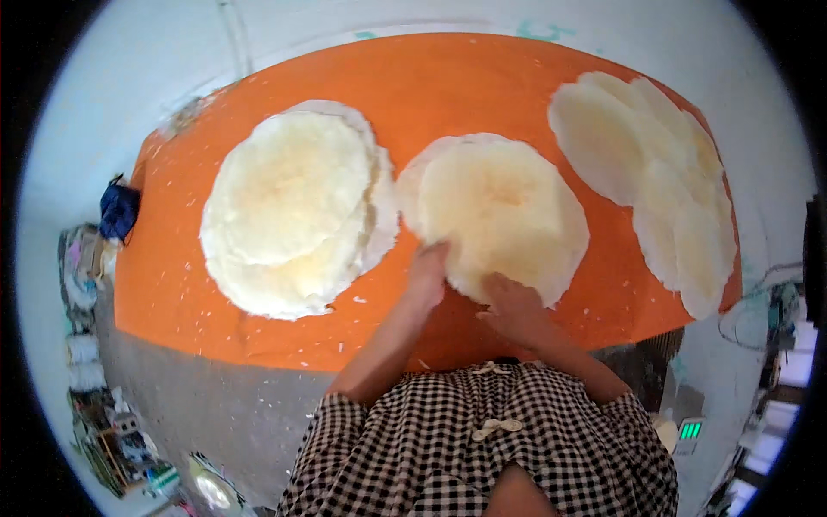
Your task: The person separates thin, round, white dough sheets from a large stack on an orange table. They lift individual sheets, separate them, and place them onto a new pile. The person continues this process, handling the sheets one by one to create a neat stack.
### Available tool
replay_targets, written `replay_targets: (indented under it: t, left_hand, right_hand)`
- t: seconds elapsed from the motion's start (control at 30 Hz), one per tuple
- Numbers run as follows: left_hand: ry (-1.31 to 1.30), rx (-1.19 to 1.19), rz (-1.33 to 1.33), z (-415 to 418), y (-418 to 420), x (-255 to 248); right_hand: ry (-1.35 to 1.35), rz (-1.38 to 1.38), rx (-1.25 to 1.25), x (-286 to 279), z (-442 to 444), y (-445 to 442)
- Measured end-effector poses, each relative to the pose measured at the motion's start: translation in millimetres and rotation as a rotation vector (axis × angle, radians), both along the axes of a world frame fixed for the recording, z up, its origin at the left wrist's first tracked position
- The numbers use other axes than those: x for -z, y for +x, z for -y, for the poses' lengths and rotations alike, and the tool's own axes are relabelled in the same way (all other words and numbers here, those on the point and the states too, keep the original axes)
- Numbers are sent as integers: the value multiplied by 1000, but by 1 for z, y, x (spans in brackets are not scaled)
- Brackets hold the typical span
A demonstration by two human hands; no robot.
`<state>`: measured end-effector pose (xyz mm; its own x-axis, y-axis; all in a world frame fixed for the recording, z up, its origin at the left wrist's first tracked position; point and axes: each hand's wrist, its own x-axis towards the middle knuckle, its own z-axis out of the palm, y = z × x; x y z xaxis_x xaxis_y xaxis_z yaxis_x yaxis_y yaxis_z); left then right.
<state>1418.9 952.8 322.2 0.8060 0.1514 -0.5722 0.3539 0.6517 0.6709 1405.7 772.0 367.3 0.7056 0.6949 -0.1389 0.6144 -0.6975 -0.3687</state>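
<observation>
A pile of thin, round, cream-coloured sheets, possibly flatbread, lies before me with ragged edges and a yellowish middle. At its lower left edge is my left hand, blurred, its fingertips against the sheets. My right hand touches the near edge from the right, its fingers on the top sheet and the thumb held apart. Whether either hand pinches a sheet is hard to see. To the left stands a thicker stack of the same round sheets, its layers offset from each other.
More sheets overlap along the right side of the orange-covered table. Pale crumbs dot the cover. A dark blue bag hangs at the left edge. Clutter stands on the floor at lower left. A white wall borders the table's far side.
</observation>
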Motion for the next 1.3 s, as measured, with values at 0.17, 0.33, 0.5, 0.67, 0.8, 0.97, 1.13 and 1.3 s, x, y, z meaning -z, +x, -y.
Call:
replay_targets:
  t: [0.17, 0.33, 0.5, 0.67, 0.8, 0.97, 1.13, 1.3]
  left_hand:
    - [260, 110, 223, -69, 28, -98]
    - [198, -152, 436, -172, -8, -132]
    - [-28, -545, 419, -224, -60, -67]
    - [-250, -660, 87, -184, -84, 19]
    - [-54, -484, -46, -157, -81, 45]
    - [-644, -274, 362, -173, -91, 106]
    - [-325, -671, -169, -115, -86, 42]
    - [-454, -4, -42, -59, -99, 54]
  right_hand:
    - [370, 2, 194, -40, 5, 14]
    - [345, -8, 236, -41, 1, 22]
    - [191, -60, 88, -51, -27, 16]
    - [141, -83, 101, -42, -33, 13]
    - [157, -148, 101, -38, -20, 22]
    - [248, -58, 159, -28, 47, 65]
    - [260, -60, 676, -15, 172, 92]
    - [9, 495, 993, 54, 366, 108]
